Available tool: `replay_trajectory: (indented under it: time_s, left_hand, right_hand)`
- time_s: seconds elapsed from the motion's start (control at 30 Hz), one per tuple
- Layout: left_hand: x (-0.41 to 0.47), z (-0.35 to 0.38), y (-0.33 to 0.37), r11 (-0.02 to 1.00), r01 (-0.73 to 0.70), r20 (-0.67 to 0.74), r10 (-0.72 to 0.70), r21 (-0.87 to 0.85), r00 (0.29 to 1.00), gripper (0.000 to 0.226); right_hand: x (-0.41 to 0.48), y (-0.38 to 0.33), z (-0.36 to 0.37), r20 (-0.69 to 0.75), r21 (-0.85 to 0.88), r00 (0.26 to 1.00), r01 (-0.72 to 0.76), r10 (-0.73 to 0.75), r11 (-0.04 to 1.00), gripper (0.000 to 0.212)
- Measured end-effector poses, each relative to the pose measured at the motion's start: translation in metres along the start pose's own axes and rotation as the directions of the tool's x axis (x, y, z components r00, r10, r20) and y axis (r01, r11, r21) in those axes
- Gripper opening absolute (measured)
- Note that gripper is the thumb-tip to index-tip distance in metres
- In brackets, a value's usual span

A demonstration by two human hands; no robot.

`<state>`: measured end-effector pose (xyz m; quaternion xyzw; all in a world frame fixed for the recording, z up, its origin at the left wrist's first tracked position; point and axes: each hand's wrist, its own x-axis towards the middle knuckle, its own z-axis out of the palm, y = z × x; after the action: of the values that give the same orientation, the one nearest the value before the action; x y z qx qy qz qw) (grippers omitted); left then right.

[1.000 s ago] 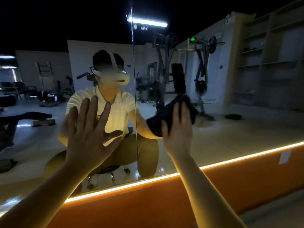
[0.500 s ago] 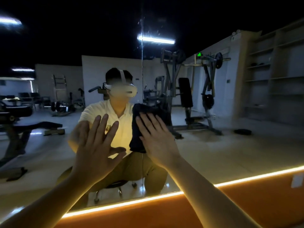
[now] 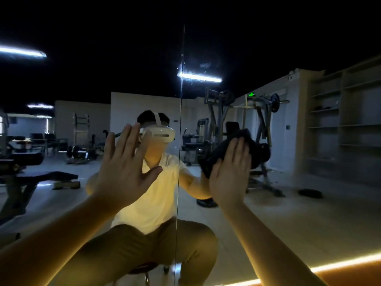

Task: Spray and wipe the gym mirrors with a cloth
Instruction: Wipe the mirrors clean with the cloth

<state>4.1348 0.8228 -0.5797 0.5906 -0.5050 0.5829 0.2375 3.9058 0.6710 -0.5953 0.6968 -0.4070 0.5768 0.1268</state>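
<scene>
Judged as the wiping step. Found the right hand (image 3: 231, 176) laid flat, fingers straight and close together, pressing a dark bunched fabric cloth (image 3: 258, 150) against the right panel of the large wall-mounted glass mirror (image 3: 309, 213), just right of the vertical panel seam (image 3: 179, 112). Found the left hand (image 3: 123, 174) spread wide, fingers straight, holding nothing, palm facing the left panel. Cannot tell whether touching the glass or just short of it.

For the next move, needs even flat pressure and a sweep onto unwiped glass, likely up toward the faint specks (image 3: 204, 66) above the reflected tube light (image 3: 200, 77).

No spray bottle in view. Unable to make out streaks or wet film in the dim light. Lost much of the cloth behind the palm. Cut off at bottom right by the frame edge, below the glowing amber light strip (image 3: 342, 263).
</scene>
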Motion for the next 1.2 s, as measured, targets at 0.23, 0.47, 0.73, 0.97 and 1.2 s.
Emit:
replay_trajectory:
  time_s: [0.23, 0.47, 0.73, 0.97, 1.2]
  left_hand:
    - [-0.003, 0.008, -0.002, 1.000, -0.004, 0.001, 0.004, -0.002, 1.000, 0.091]
    - [-0.003, 0.004, 0.001, 1.000, 0.013, 0.043, -0.014, 0.007, 0.999, 0.091]
    - [-0.002, 0.006, 0.002, 0.999, 0.029, 0.057, -0.031, 0.040, 0.998, 0.092]
    - [-0.002, 0.004, 0.001, 0.998, 0.025, 0.076, -0.030, 0.065, 0.997, 0.092]
    - [0.000, -0.008, -0.003, 0.998, -0.015, 0.080, 0.010, 0.063, 0.997, 0.084]
  right_hand:
    - [-0.012, -0.076, 0.004, 0.119, -0.040, 0.806, 0.587, -0.579, 0.809, 0.070]
    - [0.026, -0.016, -0.014, 0.184, -0.197, 0.702, 0.712, -0.688, 0.673, 0.067]
    - [0.056, 0.073, -0.030, 0.016, -0.093, 0.999, -0.036, 0.037, 0.995, 0.070]
    - [0.074, -0.032, -0.013, -0.076, -0.045, 0.985, 0.150, -0.154, 0.988, 0.068]
    - [0.072, -0.094, -0.012, 0.029, -0.094, 0.729, 0.683, -0.684, 0.724, 0.067]
